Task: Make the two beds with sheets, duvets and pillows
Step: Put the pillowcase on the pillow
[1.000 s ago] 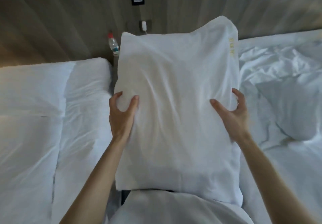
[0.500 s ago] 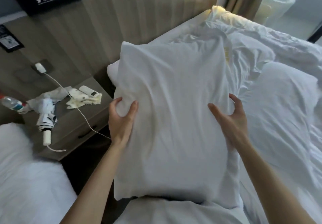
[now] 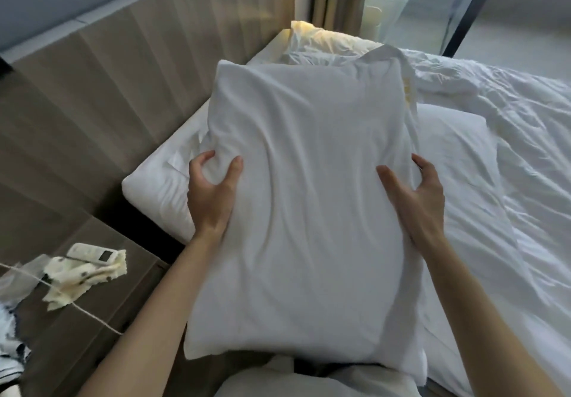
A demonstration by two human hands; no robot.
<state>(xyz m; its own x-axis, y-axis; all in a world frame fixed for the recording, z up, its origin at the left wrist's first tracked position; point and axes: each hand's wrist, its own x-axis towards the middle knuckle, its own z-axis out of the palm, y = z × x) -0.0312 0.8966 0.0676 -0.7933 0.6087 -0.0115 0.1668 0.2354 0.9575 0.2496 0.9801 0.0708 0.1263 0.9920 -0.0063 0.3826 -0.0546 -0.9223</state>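
L hand & R hand each grip the white pillow by its sides over the bed; yellow edge stitching unreadable.

Pillow: white matt creased cloth. Headboard: matt wood-grain panel.

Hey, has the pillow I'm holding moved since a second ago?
Yes. The pillow has swung right: it was in front of the nightstand and now hangs over the head of the right bed.
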